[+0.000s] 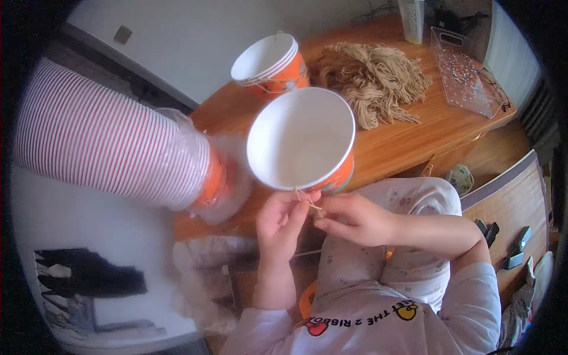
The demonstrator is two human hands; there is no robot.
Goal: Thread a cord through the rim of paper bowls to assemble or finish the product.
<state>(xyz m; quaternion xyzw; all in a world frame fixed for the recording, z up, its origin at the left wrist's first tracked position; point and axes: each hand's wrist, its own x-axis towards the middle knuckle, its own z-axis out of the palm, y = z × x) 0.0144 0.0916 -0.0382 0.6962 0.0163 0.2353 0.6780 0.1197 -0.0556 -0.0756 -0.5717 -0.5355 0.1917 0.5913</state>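
Note:
A large paper bucket [300,139], white inside and orange outside, stands tilted at the near edge of the table with its mouth toward me. A thin beige string [312,205] hangs from the near side of its rim. My left hand [279,223] is closed, thumb and forefinger pinching the string just below the rim. Close by on the right, my right hand [360,220] also pinches the string between thumb and fingers. Whether the string is knotted cannot be made out.
Behind the bucket is a small nested stack of similar buckets [266,59] with string at the rims. A heap of beige string [373,77] lies on the wooden table [408,142]. A long wrapped stack of buckets [112,139] leans in from the left. A speckled clear tray [467,77] sits far right.

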